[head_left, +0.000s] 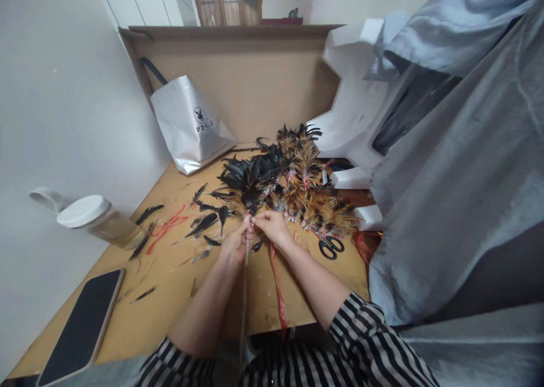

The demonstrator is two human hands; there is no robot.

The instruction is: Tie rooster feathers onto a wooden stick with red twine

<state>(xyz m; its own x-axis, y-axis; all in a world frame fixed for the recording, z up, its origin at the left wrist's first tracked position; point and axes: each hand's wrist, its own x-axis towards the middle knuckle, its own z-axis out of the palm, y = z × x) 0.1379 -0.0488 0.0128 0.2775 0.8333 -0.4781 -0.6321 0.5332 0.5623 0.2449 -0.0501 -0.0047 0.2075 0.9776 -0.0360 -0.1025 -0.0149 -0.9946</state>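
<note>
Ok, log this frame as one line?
left hand: grips thin grey stick | right hand: holds flat red ribbon at stick top | dark feather bundle: above fingers | black-handled scissors: untouched

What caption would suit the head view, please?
Left hand and right hand pinch a feather bundle atop a thin rod, red ribbon trailing.

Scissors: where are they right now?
Head view: the scissors lie on the table, just right of the right hand, at the feather pile's near edge.
</note>
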